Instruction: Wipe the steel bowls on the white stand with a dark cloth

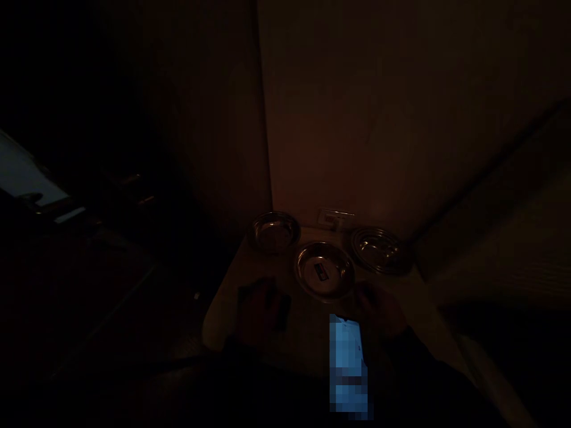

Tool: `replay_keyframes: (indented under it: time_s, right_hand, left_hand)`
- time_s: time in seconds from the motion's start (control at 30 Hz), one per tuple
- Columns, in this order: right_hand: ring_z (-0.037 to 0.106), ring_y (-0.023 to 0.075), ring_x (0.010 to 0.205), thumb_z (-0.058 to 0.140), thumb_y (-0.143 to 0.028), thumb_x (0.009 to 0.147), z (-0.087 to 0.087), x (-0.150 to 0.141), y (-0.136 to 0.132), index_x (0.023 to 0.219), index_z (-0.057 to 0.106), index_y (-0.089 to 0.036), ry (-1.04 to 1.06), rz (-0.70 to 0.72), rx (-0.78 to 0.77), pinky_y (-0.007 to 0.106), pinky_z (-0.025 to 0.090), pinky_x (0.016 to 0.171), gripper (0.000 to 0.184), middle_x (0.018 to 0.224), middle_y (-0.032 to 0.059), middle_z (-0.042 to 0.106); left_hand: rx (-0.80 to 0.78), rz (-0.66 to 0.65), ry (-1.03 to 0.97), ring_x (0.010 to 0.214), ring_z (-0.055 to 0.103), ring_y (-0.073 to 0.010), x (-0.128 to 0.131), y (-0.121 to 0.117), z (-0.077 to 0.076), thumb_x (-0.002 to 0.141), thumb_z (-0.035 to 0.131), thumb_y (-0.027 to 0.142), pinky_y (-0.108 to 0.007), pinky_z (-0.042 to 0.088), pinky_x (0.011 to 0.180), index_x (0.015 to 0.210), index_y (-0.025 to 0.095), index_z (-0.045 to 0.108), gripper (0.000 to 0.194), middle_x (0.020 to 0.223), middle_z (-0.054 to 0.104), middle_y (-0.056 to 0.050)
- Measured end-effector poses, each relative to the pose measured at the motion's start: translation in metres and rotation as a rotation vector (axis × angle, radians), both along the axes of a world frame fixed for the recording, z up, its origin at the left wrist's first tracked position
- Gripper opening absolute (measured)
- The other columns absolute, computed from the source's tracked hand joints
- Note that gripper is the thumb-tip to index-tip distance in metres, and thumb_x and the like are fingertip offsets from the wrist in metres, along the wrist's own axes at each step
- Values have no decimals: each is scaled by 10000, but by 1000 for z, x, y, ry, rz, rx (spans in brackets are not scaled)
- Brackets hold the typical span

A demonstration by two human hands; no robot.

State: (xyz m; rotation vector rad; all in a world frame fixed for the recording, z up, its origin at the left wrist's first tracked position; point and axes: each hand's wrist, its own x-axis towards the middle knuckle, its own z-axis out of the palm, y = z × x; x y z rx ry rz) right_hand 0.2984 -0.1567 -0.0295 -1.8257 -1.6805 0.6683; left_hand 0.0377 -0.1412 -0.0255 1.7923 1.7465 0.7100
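Note:
The picture is very dark. A round steel dish point(325, 271) with a dark label in its middle lies on a small pale table point(232, 279). My left hand point(261, 306) is to the left of this dish, closed around something dark that may be a cloth; its edges show on both sides of the fingers. By the dish's lower right rim is my right hand point(379, 306). Its fingers fade into shadow, so contact with the rim is unclear. Below and between the hands glows a phone point(350, 362), its screen blurred out.
Another steel dish point(273, 232) stands at the table's back left. Several stacked steel plates point(379, 249) sit at the back right. A wall socket plate point(334, 219) is just behind the table, on the wall point(357, 119). Pale light shows at the far left.

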Motion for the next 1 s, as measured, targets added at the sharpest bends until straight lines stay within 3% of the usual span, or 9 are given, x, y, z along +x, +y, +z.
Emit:
replay_keyframes:
  time_s: [0.13, 0.23, 0.33, 0.43, 0.53, 0.77, 0.87, 1.0]
  right_hand:
    - [639, 195, 627, 473, -501, 737, -32, 31, 12, 918, 537, -158, 219, -153, -95, 289, 479, 539, 393, 717, 74, 675]
    - [647, 197, 642, 510, -507, 714, -48, 31, 19, 1017, 507, -147, 389, -170, -140, 296, 496, 554, 471, 730, 78, 681]
    - [651, 203, 696, 518, -490, 715, -54, 28, 28, 1024, 525, -154, 438, -199, -106, 315, 509, 593, 457, 804, 90, 684]
    - [643, 212, 757, 556, -453, 682, -50, 26, 36, 904, 578, -170, 413, -207, -17, 336, 508, 652, 360, 844, 87, 679]
    - [634, 206, 726, 577, -458, 649, -41, 24, 36, 836, 577, -176, 469, -194, 27, 322, 508, 619, 338, 765, 69, 668]
    - [577, 149, 527, 618, -510, 631, -12, 14, 20, 894, 504, -177, 681, -181, -11, 242, 460, 392, 440, 649, 3, 596]
    - [589, 147, 558, 620, -494, 652, -5, 8, 11, 884, 489, -185, 711, -164, -5, 228, 471, 413, 408, 630, -5, 596]
    - [600, 156, 542, 612, -518, 651, -2, 8, 2, 822, 509, -177, 675, -56, -170, 252, 493, 431, 395, 609, 5, 607]
  left_hand:
    - [-55, -18, -80, 999, 575, -224, 36, 35, 8, 839, 399, 321, -326, 433, 853, 1132, 86, 543, 402, 1112, 601, -163]
    - [-133, -2, -121, 956, 597, -233, 50, 55, 0, 816, 450, 336, -322, 447, 803, 1065, 111, 581, 361, 1043, 637, -157]
    - [-204, -11, -190, 930, 610, -230, 52, 64, -13, 777, 508, 343, -312, 459, 776, 1013, 131, 604, 331, 996, 662, -130]
    - [-255, -28, -276, 936, 610, -221, 50, 65, -20, 752, 538, 312, -310, 462, 787, 994, 156, 616, 299, 996, 667, -103]
    - [-257, 10, -384, 950, 604, -222, 49, 63, -16, 731, 564, 285, -320, 468, 806, 990, 147, 614, 298, 1005, 661, -105]
    - [-301, 112, -620, 874, 629, -226, 44, 54, 13, 689, 617, 252, -308, 537, 627, 1065, 138, 532, 402, 1017, 637, -129]
    - [-246, 78, -660, 964, 603, -227, 43, 50, 25, 685, 621, 222, -311, 537, 699, 1165, 143, 465, 510, 1094, 614, -124]
    - [-163, 9, -572, 1029, 576, -210, 38, 54, 39, 704, 593, 198, -324, 490, 845, 1174, 161, 495, 481, 1157, 597, -91]
